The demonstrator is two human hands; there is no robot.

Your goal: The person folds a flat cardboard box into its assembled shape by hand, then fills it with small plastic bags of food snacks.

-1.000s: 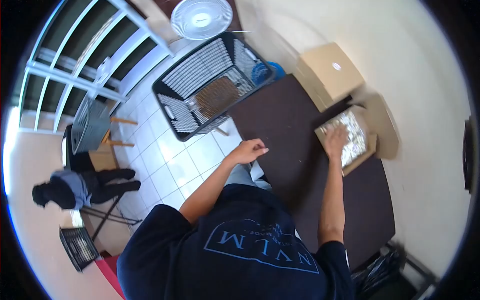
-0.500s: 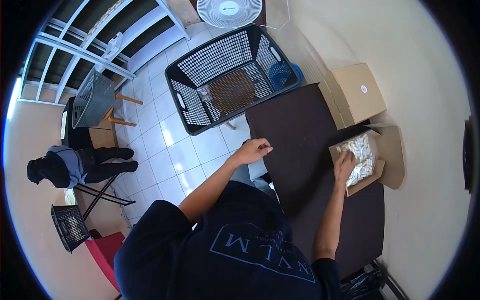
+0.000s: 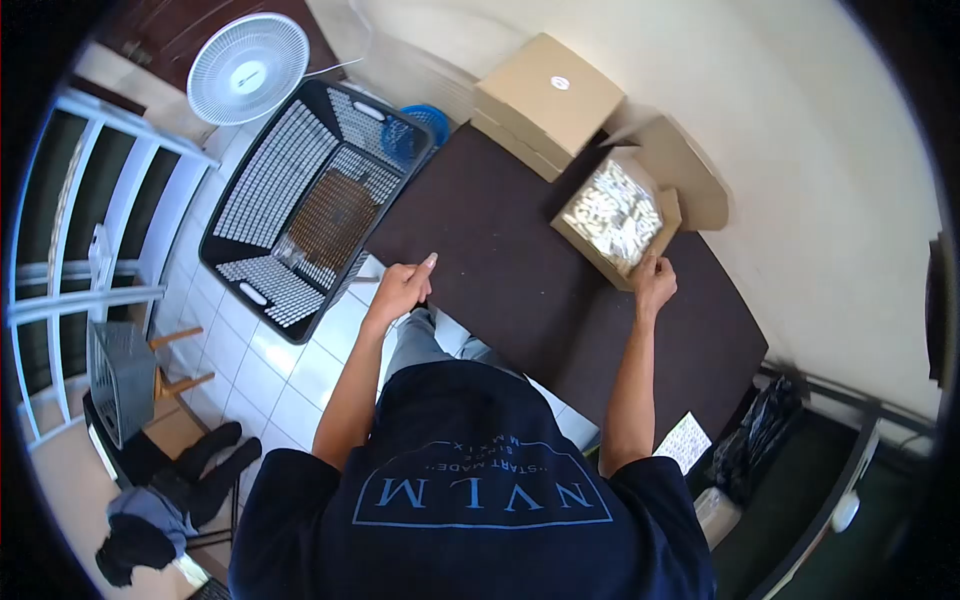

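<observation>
My right hand (image 3: 655, 281) grips the near corner of an open cardboard box (image 3: 594, 256), with its fingers at the rim. Many small pale wrapped pieces (image 3: 615, 214) fill the box, and its flap stands raised on the far right side. My left hand (image 3: 402, 289) hovers by the left edge of the dark table (image 3: 480, 235); its fingers are curled, with the index finger partly extended, and what they hold, if anything, is too small to tell. Behind the open box sits a closed cardboard box (image 3: 548, 95) with a round white label.
A large black plastic basket (image 3: 270, 190) stands left of the table, beside a blue basin (image 3: 428, 122) and a white fan (image 3: 248, 70). Another person (image 3: 150, 525) sits at the lower left, near a grey basket (image 3: 122, 380). A paper sheet (image 3: 684, 443) lies at the lower right.
The view has turned to the right. My right hand has moved from the pieces inside to the box's near corner, and the box is tilted differently. My left hand's fingers are more curled.
</observation>
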